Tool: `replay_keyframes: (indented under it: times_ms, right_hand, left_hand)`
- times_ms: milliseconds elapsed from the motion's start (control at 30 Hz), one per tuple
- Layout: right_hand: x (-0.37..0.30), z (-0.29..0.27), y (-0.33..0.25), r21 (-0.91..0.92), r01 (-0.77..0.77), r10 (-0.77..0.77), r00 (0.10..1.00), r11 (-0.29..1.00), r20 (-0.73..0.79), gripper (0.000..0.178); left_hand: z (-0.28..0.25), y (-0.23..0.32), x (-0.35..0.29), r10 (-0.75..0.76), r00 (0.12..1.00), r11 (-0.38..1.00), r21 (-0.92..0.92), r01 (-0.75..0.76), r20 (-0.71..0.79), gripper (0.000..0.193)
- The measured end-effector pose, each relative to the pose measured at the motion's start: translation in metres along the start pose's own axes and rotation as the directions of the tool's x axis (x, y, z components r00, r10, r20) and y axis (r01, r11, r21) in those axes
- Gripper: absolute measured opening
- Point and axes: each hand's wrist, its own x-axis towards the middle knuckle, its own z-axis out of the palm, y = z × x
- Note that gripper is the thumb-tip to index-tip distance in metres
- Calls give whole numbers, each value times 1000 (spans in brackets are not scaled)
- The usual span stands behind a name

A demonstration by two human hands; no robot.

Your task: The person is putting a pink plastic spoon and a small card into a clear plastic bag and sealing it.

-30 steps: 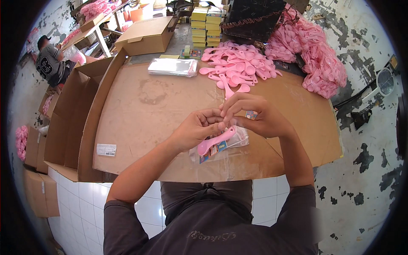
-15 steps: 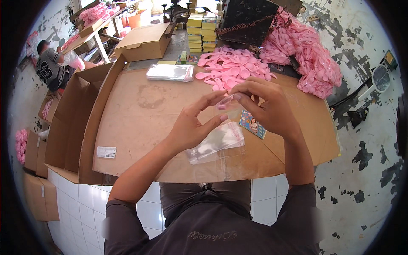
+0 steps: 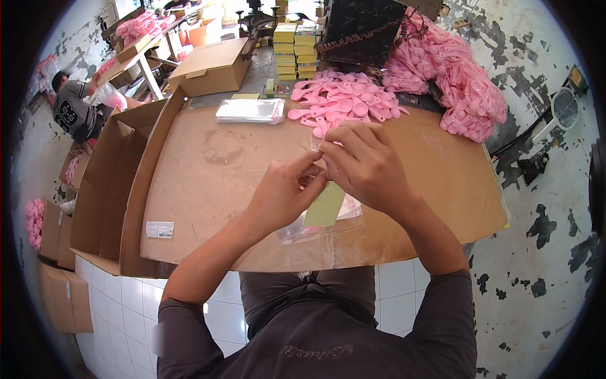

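My left hand (image 3: 289, 189) and my right hand (image 3: 366, 161) meet over the middle of the cardboard-covered table, both with fingers pinched. From my right fingertips a card (image 3: 324, 207) hangs down, its pale yellow-green side showing; its upper end is hidden by the fingers. A bit of clear plastic seems to show above the fingertips, but what my left fingers pinch is hidden. Under the card lie clear plastic bags (image 3: 291, 234), partly covered. Beyond my hands spreads a heap of pink plastic spoons (image 3: 347, 98).
A stack of clear bags (image 3: 250, 110) lies at the back. Behind it are a closed carton (image 3: 211, 66) and stacks of yellow-edged cards (image 3: 284, 54). Bagged pink spoons (image 3: 464, 88) pile up at the right. An open carton (image 3: 113, 189) stands left; a person (image 3: 79, 107) sits beyond it.
My hands have come together. The card that lay picture side up by my right hand is now held with its plain side showing. The pink piece between my fingers is now hidden.
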Motion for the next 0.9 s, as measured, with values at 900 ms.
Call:
replay_keyframes:
  times_ms: [900]
  right_hand:
    - [-69,15,47,566,-717,486,695,407,531,31]
  left_hand:
    - [4,-43,1,-138,988,861,-500,88,-64,29]
